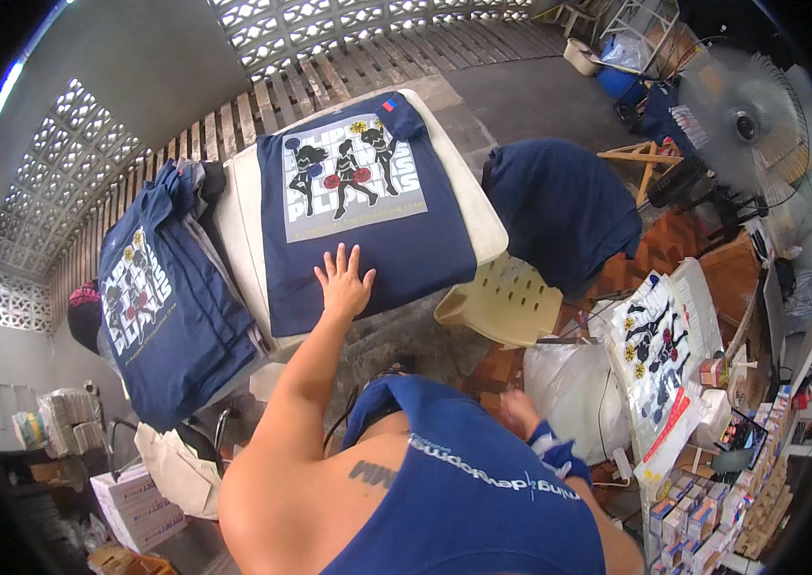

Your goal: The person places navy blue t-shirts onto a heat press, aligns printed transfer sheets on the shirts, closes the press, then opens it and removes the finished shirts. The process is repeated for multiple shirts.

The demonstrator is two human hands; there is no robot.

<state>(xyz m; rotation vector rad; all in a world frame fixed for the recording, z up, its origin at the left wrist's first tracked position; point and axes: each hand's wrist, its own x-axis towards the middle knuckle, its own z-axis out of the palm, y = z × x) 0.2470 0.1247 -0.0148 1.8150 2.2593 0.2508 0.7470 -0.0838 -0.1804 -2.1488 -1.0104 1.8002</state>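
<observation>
My left hand (344,281) lies flat with its fingers spread on the lower part of a navy T-shirt (368,278). That shirt is laid out on a white table (471,196). On its front is a large printed panel (353,182) with three black cheerleader figures holding pompoms. My right hand (519,412) hangs low beside my body, away from the table, near a beige plastic chair (507,302). Its fingers are smeared and partly hidden, so their state does not show. Around that wrist is a blue and white cloth band (555,450).
Left of the table hangs a stack of navy printed shirts (171,316). More navy cloth (564,211) drapes over the chair. To the right stand a large fan (746,125), a printed transfer sheet (655,355) and several small boxes (689,517). White boxes (138,508) sit lower left.
</observation>
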